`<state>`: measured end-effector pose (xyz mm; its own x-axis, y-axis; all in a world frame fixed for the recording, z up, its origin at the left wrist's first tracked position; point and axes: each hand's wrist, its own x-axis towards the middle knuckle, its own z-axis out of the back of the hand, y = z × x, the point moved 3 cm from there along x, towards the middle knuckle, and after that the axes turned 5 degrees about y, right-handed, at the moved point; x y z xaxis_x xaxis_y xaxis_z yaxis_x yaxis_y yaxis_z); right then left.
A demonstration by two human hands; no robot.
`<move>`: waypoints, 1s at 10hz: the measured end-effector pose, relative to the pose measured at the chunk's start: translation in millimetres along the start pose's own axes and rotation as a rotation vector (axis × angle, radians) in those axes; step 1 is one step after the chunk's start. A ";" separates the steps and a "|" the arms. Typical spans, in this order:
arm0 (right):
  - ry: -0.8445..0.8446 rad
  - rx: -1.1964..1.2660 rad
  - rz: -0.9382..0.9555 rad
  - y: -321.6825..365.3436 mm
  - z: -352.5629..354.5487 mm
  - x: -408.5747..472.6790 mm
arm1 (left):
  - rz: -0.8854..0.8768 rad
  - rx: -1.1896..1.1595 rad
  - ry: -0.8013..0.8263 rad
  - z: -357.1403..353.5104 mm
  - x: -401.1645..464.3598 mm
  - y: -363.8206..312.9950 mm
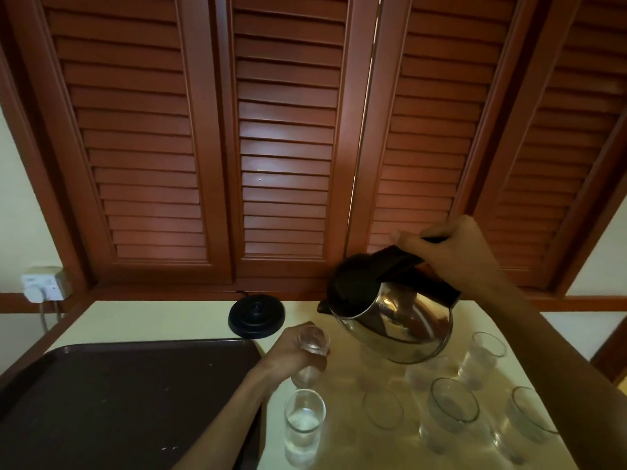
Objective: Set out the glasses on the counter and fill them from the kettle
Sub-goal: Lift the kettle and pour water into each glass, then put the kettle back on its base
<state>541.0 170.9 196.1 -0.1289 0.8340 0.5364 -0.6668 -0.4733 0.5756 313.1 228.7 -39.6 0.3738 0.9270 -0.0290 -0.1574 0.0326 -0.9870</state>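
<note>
My right hand [454, 249] grips the black handle of a steel kettle [400, 317], held above the counter and tilted with its spout to the left. My left hand [291, 354] holds a clear glass [312, 339] just below and left of the spout. Right in front of that hand stands a glass with water in it [303, 425]. Several empty glasses stand on the cream counter [163, 320] under and right of the kettle, such as one [453, 407] and another [483, 354].
A dark brown tray [118, 401] lies on the left part of the counter. The black kettle base [257, 317] sits at the back, its cord leading toward a wall socket [42, 283]. Wooden louvred shutters [285, 147] rise behind the counter.
</note>
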 end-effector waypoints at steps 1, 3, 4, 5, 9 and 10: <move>-0.071 0.148 -0.051 -6.2 7.3 -6.4 | 0.006 -0.029 0.040 -1.4 0.6 9.2; -0.147 0.385 -0.183 -18.0 5.5 -11.9 | -0.002 0.010 0.078 1.0 -4.5 12.5; -0.161 0.510 -0.240 -27.9 -4.7 -11.1 | -0.010 0.007 0.105 1.4 -12.0 12.5; -0.235 0.624 -0.313 -37.3 -17.3 -6.9 | 0.009 -0.013 0.126 9.1 -17.2 7.5; -0.205 0.875 -0.529 -53.2 -116.5 47.8 | -0.041 -0.098 -0.118 95.1 -9.6 -81.8; -0.175 0.880 -0.515 -45.4 -153.7 67.3 | -0.076 -0.112 -0.219 107.2 -19.0 -98.8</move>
<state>449.9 292.2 111.2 0.1755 0.9747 0.1385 0.1706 -0.1687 0.9708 223.5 247.9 75.5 0.1717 0.9827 0.0693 -0.0294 0.0754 -0.9967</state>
